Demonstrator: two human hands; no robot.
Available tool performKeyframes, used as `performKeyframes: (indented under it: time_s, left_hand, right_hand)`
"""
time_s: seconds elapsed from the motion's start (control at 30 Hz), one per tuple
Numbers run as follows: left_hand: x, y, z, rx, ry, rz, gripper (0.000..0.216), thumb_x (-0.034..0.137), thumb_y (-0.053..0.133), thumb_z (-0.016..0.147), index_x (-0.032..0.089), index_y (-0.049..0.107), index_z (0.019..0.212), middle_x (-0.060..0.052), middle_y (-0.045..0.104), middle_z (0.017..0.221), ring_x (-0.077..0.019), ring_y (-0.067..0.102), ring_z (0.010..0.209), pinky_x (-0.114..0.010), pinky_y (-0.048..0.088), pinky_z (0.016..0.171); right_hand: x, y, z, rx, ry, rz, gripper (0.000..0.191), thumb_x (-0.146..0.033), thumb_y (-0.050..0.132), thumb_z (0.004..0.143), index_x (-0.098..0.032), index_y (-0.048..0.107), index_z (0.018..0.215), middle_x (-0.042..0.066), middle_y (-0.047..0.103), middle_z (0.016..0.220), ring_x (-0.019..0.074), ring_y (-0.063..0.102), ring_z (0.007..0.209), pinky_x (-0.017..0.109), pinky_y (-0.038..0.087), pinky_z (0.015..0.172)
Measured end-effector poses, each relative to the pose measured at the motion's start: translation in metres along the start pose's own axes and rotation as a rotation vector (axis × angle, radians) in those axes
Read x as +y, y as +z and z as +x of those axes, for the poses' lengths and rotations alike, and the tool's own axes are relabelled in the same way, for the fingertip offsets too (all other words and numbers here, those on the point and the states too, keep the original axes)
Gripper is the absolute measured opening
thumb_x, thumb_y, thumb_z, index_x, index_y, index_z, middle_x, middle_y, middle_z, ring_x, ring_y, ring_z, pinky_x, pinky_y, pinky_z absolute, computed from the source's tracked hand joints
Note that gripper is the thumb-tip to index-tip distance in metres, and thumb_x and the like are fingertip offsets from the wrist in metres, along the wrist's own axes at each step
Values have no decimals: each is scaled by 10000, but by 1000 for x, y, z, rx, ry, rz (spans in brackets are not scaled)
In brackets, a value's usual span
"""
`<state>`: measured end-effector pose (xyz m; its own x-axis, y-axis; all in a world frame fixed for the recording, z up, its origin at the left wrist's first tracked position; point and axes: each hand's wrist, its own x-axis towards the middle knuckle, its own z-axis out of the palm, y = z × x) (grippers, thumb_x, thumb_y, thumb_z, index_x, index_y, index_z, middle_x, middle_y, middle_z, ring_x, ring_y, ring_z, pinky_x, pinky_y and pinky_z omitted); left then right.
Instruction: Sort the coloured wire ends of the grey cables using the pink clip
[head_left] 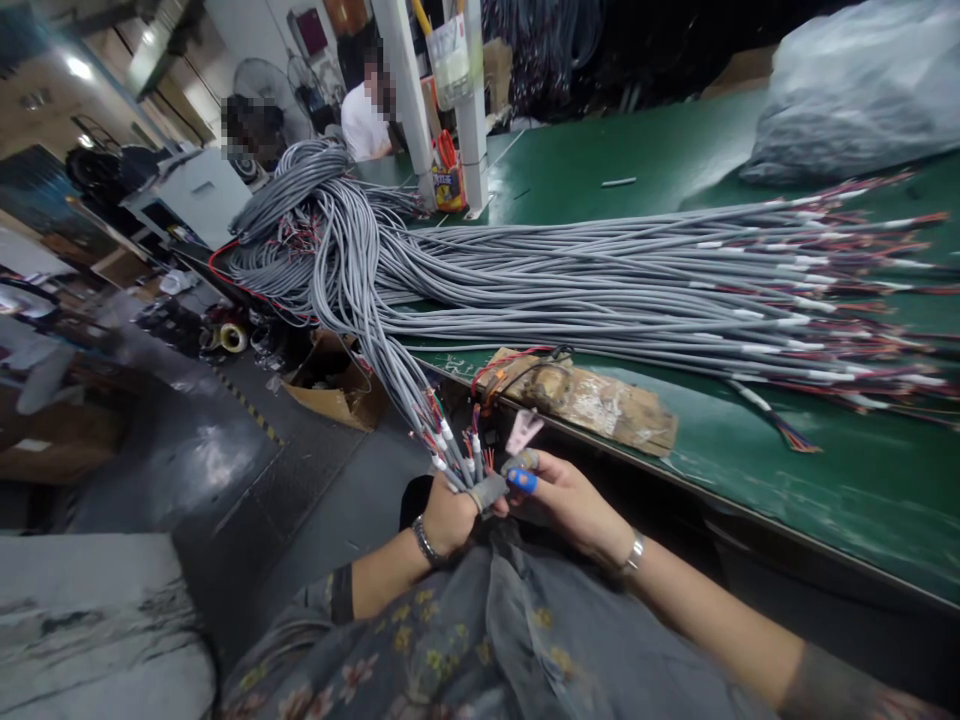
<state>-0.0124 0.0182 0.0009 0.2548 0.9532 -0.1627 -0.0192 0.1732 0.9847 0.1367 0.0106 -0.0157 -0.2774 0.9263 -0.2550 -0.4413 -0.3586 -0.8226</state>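
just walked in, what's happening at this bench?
A seated person's left hand grips the ends of several grey cables that hang off the green table. The right hand, with taped fingertips, pinches something small at those ends. A big bundle of the same cables lies across the table.

Long green-topped workbench (825, 480) at right; dark grey concrete floor (187, 470) w/ open brown cardboard box (334, 385); white support column (472, 110); ceiling lamp (77, 67) lit.
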Motion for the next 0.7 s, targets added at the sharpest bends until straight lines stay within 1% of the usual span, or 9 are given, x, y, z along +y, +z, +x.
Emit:
performKeyframes:
  time_s: [0.13,0.2,0.33,0.43,0.53,0.6,0.7]
  left_hand:
    - [10,-1,-3,-92,-6,118,398,488,730,671,146,638,490,-39,598,479,-136,550,487,-265,464,547]
    - [11,-2,-4,-93,-3,127,405,491,724,676,145,636,483,-42,600,484,-136,551,496,-268,467,561]
    - [2,-3,-2,-31,-30,-2,402,499,709,688,145,633,513,-38,600,480,-148,575,501,-270,474,550]
    - [-7,-3,1,16,-36,-107,368,477,726,678,143,625,563,-20,590,464,-137,566,467,-252,461,512]
    - [-10,-2,2,53,-49,-174,343,455,760,641,145,618,605,-2,580,453,-119,535,420,-242,454,483]
    - [-7,-2,2,46,-58,-194,349,457,764,629,142,619,598,-3,573,447,-120,531,416,-242,453,474]
    - [-1,-4,2,-34,-80,-170,377,473,751,632,128,621,552,-29,583,467,-128,546,444,-250,459,485]
  right_hand:
    - [-1,6,2,-49,37,-28,370,-505,770,636,-200,564,675,-11,613,493,147,554,486,283,391,530]
    - [0,6,4,-34,44,-38,372,-497,780,623,-199,561,658,-15,602,479,141,538,470,279,379,518]
    - [4,1,5,28,34,-27,376,-479,812,584,-187,581,638,-29,577,520,112,502,495,264,367,532]
    - [5,-1,4,16,42,0,360,-458,819,586,-188,601,680,-28,581,560,114,504,531,268,380,563]
    - [4,-1,4,0,63,23,341,-432,819,599,-189,598,690,-21,598,571,105,488,525,263,379,564]
    - [4,0,4,-19,82,58,337,-425,818,604,-190,597,701,-17,610,575,103,497,521,263,387,569]
    - [4,3,6,-66,97,118,341,-433,813,613,-192,602,732,-29,592,557,125,551,520,277,404,572]
